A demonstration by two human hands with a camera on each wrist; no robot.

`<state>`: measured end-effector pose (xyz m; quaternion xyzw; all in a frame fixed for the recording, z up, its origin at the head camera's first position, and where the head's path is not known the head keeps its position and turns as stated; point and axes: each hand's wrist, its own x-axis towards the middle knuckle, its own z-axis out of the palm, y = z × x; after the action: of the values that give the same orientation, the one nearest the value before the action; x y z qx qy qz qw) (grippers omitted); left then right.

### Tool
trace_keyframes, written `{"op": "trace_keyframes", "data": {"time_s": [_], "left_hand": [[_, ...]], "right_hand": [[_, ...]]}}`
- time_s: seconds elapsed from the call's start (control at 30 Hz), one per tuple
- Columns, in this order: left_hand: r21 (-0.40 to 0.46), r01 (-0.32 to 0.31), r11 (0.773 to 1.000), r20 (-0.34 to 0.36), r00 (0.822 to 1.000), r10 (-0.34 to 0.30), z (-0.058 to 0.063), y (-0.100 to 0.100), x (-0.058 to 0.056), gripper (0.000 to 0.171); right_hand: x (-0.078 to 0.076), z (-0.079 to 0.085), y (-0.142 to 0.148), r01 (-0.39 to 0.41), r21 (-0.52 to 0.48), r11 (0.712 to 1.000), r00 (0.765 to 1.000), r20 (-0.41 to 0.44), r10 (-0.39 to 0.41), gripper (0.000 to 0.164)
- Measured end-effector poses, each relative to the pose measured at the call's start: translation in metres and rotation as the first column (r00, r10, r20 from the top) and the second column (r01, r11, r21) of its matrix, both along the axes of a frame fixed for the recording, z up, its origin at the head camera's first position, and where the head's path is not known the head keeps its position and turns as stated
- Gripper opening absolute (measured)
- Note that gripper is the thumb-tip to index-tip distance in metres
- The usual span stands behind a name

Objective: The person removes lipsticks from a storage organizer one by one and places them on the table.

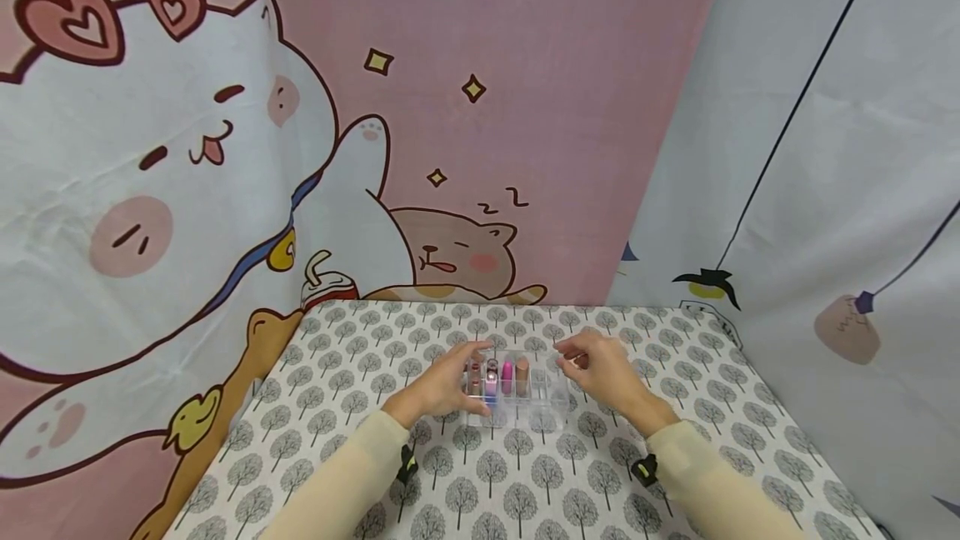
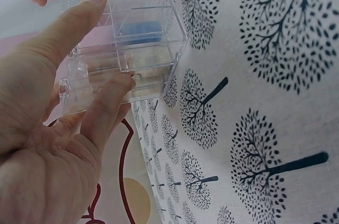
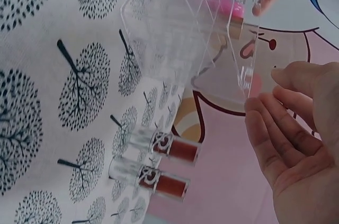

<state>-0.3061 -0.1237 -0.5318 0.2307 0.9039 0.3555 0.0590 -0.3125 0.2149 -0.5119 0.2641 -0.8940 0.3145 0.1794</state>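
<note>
A clear plastic organizer (image 1: 525, 415) with compartments stands on the patterned cloth. My left hand (image 1: 438, 382) grips its left end, thumb at the front and fingers round the back and side. Inside are a bright pink tube (image 1: 507, 376), a brown tube (image 1: 522, 377), a blue piece (image 2: 139, 32) and several small cosmetic tubes. Beside the right end, my right hand (image 1: 600, 367) hovers with loosely bent fingers, and nothing shows between thumb and fingertips. Two lip gloss tubes (image 3: 172, 147) with reddish-brown upper parts stand upright near this hand in the right wrist view.
White cloth (image 1: 517, 490) printed with grey trees covers the table. A pink curtain (image 1: 562, 107) with cartoon cats hangs behind its far edge. Pale fabric (image 1: 825, 148) hangs on the right side. Dark wrist bands (image 1: 645, 469) show at the cuffs.
</note>
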Motion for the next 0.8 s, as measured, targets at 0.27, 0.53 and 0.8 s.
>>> {"op": "trace_keyframes", "data": {"time_s": [0.27,0.53,0.8], "left_hand": [[0.001,-0.001,1.000,0.000,1.000,0.001,-0.001,0.000,0.000,0.122],[-0.004,0.005,1.000,-0.012,1.000,-0.005,-0.001,0.000,-0.001,0.122],[0.028,0.035,0.999,-0.015,0.999,-0.035,-0.005,-0.004,-0.006,0.122]], "right_hand": [[0.000,-0.002,-0.012,-0.022,0.061,0.998,0.996,-0.081,0.026,0.021],[0.002,-0.002,-0.025,-0.095,0.066,0.993,0.995,0.008,0.095,0.022],[-0.001,-0.006,-0.039,-0.087,0.170,0.982,0.996,0.012,0.086,0.024]]}}
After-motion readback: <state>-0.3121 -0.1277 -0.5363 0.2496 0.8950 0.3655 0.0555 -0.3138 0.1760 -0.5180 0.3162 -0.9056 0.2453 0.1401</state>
